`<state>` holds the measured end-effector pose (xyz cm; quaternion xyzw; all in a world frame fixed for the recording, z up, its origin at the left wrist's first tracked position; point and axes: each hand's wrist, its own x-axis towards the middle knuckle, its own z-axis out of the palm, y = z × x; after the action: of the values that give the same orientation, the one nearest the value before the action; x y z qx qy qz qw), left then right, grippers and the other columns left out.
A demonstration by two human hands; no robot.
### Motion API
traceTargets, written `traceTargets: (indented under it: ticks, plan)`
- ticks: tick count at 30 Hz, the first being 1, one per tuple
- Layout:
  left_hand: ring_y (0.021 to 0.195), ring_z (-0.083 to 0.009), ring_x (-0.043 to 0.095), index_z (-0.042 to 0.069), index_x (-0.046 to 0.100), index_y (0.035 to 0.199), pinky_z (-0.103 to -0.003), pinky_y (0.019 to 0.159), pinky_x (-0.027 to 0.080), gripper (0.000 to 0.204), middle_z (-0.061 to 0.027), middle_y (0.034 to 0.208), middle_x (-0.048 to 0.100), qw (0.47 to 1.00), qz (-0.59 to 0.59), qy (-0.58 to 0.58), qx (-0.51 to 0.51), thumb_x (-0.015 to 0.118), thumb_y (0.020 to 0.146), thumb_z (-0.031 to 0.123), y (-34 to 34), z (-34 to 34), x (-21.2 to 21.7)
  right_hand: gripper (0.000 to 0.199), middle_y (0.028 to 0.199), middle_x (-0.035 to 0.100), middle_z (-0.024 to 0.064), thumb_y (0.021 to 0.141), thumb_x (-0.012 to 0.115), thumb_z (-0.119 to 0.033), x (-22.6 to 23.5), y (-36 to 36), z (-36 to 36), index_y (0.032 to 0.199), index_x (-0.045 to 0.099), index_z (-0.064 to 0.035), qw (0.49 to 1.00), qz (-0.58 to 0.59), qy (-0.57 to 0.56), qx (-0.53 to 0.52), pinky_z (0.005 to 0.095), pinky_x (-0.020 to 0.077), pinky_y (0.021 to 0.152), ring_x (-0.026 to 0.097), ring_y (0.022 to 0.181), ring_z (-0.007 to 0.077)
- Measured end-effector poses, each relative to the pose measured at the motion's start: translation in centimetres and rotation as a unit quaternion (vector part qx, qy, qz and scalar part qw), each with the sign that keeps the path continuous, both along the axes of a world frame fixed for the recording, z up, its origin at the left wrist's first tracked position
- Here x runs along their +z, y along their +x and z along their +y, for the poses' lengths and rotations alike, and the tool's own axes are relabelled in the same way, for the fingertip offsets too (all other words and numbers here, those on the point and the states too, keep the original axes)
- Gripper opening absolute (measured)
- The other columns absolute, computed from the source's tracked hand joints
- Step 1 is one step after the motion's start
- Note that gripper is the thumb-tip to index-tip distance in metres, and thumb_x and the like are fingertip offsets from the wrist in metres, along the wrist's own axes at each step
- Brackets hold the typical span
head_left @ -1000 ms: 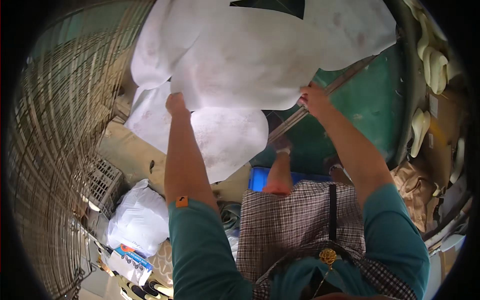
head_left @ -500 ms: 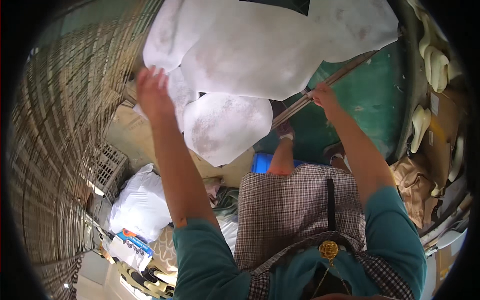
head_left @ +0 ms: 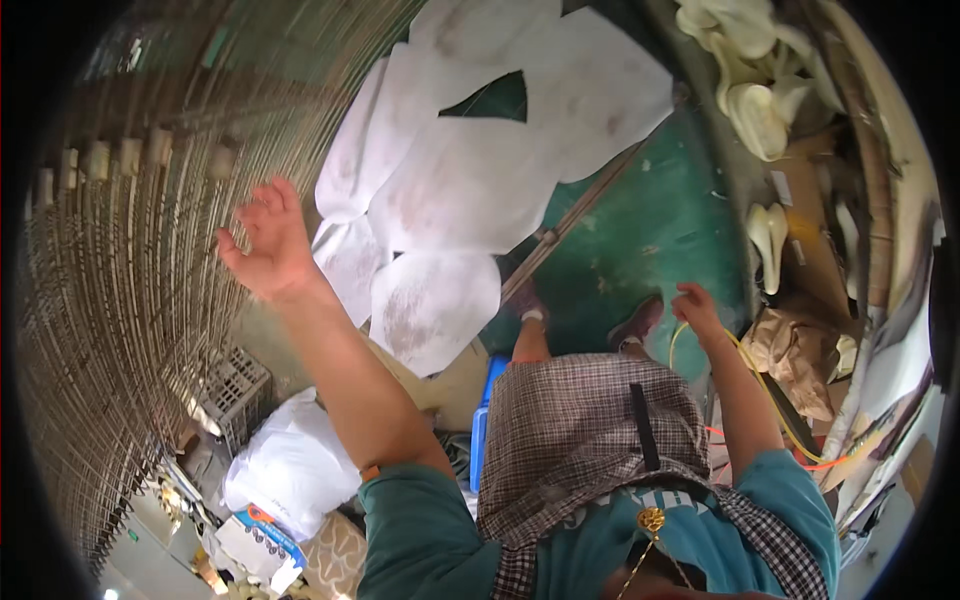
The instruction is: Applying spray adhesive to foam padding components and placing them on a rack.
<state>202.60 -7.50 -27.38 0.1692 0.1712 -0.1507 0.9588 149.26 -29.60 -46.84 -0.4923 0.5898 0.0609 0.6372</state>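
Note:
My left hand (head_left: 268,240) is raised with its fingers spread and holds nothing; it hovers between the wire rack (head_left: 120,250) and the pile of white cut sheets (head_left: 470,180). My right hand (head_left: 697,305) is lowered beside my knee and touches a thin yellow cord (head_left: 760,385). The white sheets lie overlapping on the green floor (head_left: 650,230), with a long wooden stick (head_left: 580,215) running under their right edge. My checked apron (head_left: 590,430) and my feet (head_left: 530,305) show below them.
A tall wire rack fills the left side. A grey crate (head_left: 235,385), a white plastic bag (head_left: 290,465) and a blue stool edge (head_left: 482,430) sit at lower left. Cream moulded pieces (head_left: 750,80), brown paper (head_left: 800,355) and boards crowd the right.
Both hands have let go of the white sheets. The left hand swung out to the left and opened. The right hand dropped down to the yellow cord. The sheets now lie flat.

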Motion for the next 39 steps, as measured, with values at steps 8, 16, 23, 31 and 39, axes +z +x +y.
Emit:
traceTargets:
  ticks: [8,16,23,31,39]
  plan:
    - [0.074,-0.016,0.05,0.01,0.047,0.077,-0.034,0.083,0.043,0.012,0.0007,0.072,0.047,0.965,-0.03,0.233,-0.113,0.049,0.088,0.017,-14.7,3.4,-17.3,0.026,0.076,0.06,0.0059,0.079,0.055,-0.007,10.7,-15.4,-2.6,0.103,0.053,-0.0002,0.995,0.025,-0.096,0.004,0.0236,0.0438,0.056,0.055,0.065,0.0104]
    - [0.056,-0.0159,0.057,0.006,0.057,0.087,-0.027,0.051,0.043,0.018,-0.0056,0.074,0.059,0.668,0.164,0.564,-0.457,0.06,0.07,0.008,-40.0,-3.1,-16.7,0.019,0.088,0.059,0.008,0.083,0.049,0.001,28.8,-21.4,-6.3,0.101,0.056,-0.0005,0.836,0.055,-0.543,0.055,0.0267,0.0448,0.071,0.056,0.078,0.0169]
    - [0.058,-0.0126,0.055,0.004,0.058,0.097,-0.025,0.052,0.045,0.024,-0.005,0.073,0.058,0.601,-0.163,0.625,-0.471,0.059,0.073,0.003,-34.7,-8.6,-8.1,0.043,0.119,0.049,0.0181,0.078,0.056,-0.009,30.8,-37.1,-13.7,0.119,0.047,-0.0014,0.66,0.347,-0.666,-0.032,0.041,0.0329,0.096,0.044,0.111,0.0319]
    - [0.059,-0.0155,0.057,0.006,0.053,0.103,-0.024,0.052,0.044,0.024,-0.0086,0.083,0.06,0.575,-0.188,0.62,-0.5,0.054,0.079,0.008,-34.8,-13.6,2.6,0.032,0.103,0.053,0.0261,0.063,0.058,-0.014,30.8,-36.9,-15.7,0.088,0.053,0.0047,0.781,0.386,-0.478,-0.111,0.0447,0.0393,0.089,0.049,0.1,0.0404]
    - [0.064,-0.0193,0.058,0.004,0.056,0.1,-0.03,0.059,0.048,0.024,-0.008,0.085,0.061,0.369,-0.571,0.532,-0.504,0.055,0.076,0.005,-41.5,-21.6,4.2,0.024,0.077,0.051,0.0022,0.07,0.061,-0.015,39.0,-42.0,-9.2,0.087,0.049,-0.0039,0.785,0.079,-0.457,-0.409,0.0283,0.0397,0.062,0.048,0.073,0.0128]
